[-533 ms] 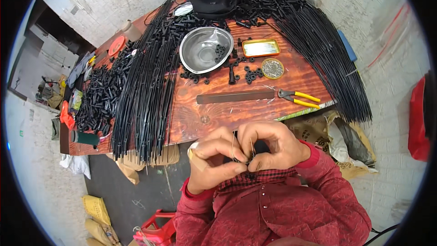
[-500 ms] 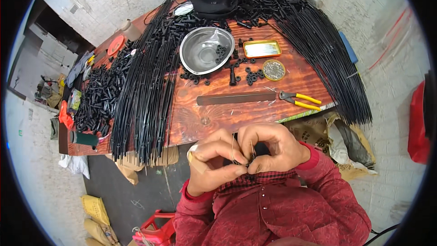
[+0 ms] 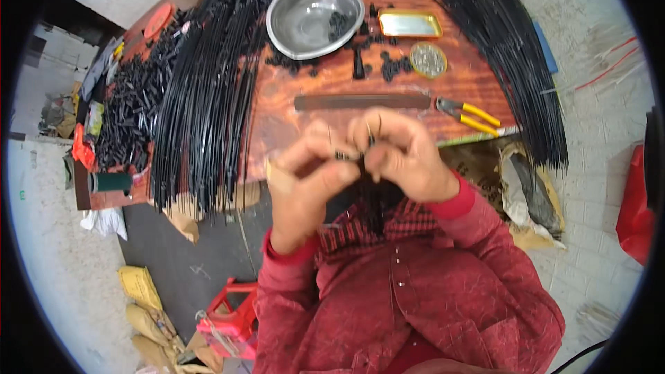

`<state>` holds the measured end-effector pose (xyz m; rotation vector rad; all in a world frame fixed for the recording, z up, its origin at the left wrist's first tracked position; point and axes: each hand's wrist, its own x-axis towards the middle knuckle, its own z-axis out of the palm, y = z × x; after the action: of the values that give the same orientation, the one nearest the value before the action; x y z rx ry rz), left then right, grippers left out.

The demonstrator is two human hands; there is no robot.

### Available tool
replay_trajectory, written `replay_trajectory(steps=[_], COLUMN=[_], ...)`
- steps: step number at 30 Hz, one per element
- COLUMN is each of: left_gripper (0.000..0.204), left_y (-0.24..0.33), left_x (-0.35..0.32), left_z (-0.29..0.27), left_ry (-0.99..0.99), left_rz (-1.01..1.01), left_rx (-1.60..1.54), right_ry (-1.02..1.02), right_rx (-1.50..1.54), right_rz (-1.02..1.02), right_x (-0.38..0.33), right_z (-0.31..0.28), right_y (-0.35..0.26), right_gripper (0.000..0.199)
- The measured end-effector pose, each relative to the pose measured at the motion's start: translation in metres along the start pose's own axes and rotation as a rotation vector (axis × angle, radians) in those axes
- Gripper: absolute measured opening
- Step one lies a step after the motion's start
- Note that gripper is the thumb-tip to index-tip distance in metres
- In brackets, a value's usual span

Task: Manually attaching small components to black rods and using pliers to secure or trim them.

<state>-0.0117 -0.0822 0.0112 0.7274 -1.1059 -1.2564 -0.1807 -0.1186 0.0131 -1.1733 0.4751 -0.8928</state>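
Both hands meet close in front of the chest, just off the near edge of the surface (image 3: 291, 118), a worn reddish-brown wooden top with a dull sheen. The left hand (image 3: 305, 180) is curled, thumb and forefinger pinched together on a small black piece (image 3: 361, 159); the right hand (image 3: 405, 156) is likewise closed, its fingertips pressed to the same piece from the other side, so the two hands touch. The piece is blurred and mostly hidden between the fingers; its shape cannot be told beyond being thin, dark and matte.

On the surface behind the hands lies a long flat dark strip (image 3: 361, 102), and just right of it a pair of pliers (image 3: 467, 114) with yellow grips. Farther back stands a round, shiny metal bowl (image 3: 315, 17) holding a few small black bits, beside it a shallow rectangular yellow tin (image 3: 410, 24) and a round metal lid (image 3: 428, 59). Bundles of long thin glossy black rods (image 3: 201, 97) fan across the left side, and another bundle (image 3: 512, 55) sweeps down the right. The sleeves are crinkled red cloth.
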Motion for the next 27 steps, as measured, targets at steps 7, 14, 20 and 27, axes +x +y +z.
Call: replay_trajectory(steps=[7,14,20,27], left_gripper=[0.01,0.011,0.01,0.005], left_y=[0.005,0.013,0.015,0.016], left_x=[-0.002,-0.02,-0.028,-0.034], left_z=[0.01,0.033,0.045,0.056], left_ry=[-0.067,-0.035,0.008,0.133], left_rz=[-0.084,-0.043,-0.037,0.02], left_rx=[-0.169,-0.149,-0.142,0.006], right_ry=[-0.04,-0.093,-0.057,0.038], right_rx=[0.083,0.165,0.101,0.089], right_rz=[-0.13,-0.081,-0.062,-0.094], right_x=[-0.008,-0.033,-0.046,-0.053], right_z=[-0.007,-0.005,-0.003,0.008], right_y=[0.006,-0.006,-0.015,-0.012], right_gripper=[0.044,0.026,0.016,0.019])
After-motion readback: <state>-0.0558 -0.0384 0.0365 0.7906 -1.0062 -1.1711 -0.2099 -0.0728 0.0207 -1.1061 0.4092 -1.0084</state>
